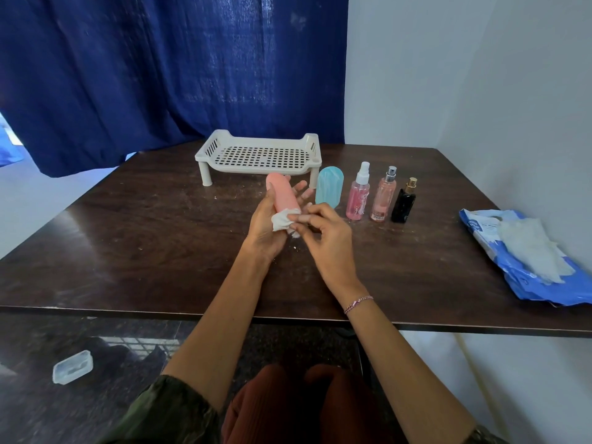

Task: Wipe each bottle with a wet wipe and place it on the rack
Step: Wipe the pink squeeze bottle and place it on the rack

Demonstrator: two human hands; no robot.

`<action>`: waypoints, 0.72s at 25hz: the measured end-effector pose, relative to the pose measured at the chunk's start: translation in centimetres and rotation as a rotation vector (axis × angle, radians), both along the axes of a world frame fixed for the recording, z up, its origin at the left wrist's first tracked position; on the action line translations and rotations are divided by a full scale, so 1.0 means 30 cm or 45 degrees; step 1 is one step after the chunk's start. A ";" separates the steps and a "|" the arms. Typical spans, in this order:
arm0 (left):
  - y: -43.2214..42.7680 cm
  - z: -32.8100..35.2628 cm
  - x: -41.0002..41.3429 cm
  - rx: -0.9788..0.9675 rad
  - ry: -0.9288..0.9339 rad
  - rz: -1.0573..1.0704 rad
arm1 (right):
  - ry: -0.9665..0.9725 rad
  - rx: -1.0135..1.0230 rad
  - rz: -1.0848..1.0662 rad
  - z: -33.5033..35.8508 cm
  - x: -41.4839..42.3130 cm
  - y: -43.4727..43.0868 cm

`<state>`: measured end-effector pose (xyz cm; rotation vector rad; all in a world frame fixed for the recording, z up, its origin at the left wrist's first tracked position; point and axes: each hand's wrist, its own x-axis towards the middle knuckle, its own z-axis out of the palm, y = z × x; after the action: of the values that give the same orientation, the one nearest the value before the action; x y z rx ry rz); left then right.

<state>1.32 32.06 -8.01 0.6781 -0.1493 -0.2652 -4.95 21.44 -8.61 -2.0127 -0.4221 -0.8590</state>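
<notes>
While the pink bottle (282,195) is up off the worktop (128,251): I judge this to be the wiping step on the first of five bottles, and none is on the rack (256,170) yet.
Left grip (266,225): wrapped about the pink bottle, thumb along its left side and fingers showing past its right, with the rounded end pointing far.
Right grip (326,232): fingertips pinching the wet wipe (283,222) against the bottle's near end.
Pink bottle's place: held in the air on the near side of the rack, just left of the blue bottle (329,186).
Waiting row: the blue bottle, pink spray bottle (358,197), peach spray bottle (383,198) and black bottle (403,203) stand upright in a line to the right of the rack.
Next move, as I judge it: draw the wipe along the body toward the far end, turning the bottle in the left grip so the covered side is reached. After that it wants a steady placing on the rack's slotted floor.
Wipe pack (480,229): lies open near the worktop's right edge, well apart from both grips.
Hidden: the bottle's near end sits under wipe and fingers, so I cannot tell whether a cap is there. The side against the palm is also unseen.
Cut off: the wipe pack's right corner runs out of view.
Hard to make out: the bottle labels are too small to read.
</notes>
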 end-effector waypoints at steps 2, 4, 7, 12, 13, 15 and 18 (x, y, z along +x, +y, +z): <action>-0.007 0.003 -0.002 0.093 -0.015 -0.025 | -0.016 -0.036 -0.064 -0.001 0.014 -0.001; -0.013 0.004 -0.002 0.194 -0.025 -0.052 | -0.015 -0.058 -0.112 0.011 0.025 -0.002; -0.021 -0.003 -0.015 0.272 -0.052 -0.104 | -0.003 -0.105 -0.176 0.059 0.039 0.010; -0.021 -0.008 -0.017 0.330 -0.129 -0.088 | -0.035 -0.108 -0.273 0.174 0.125 0.005; -0.018 -0.008 -0.016 0.329 -0.133 -0.077 | -0.030 -0.113 -0.278 0.185 0.135 0.002; -0.014 -0.011 -0.014 0.326 -0.126 -0.039 | -0.022 -0.124 -0.266 0.182 0.131 0.002; -0.008 -0.018 -0.001 0.272 -0.071 0.038 | 0.016 -0.149 -0.220 0.128 0.088 0.010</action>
<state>1.30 31.82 -8.56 0.8992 -0.1656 -0.2357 -2.30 21.75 -4.76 -2.1857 -0.2997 -0.9452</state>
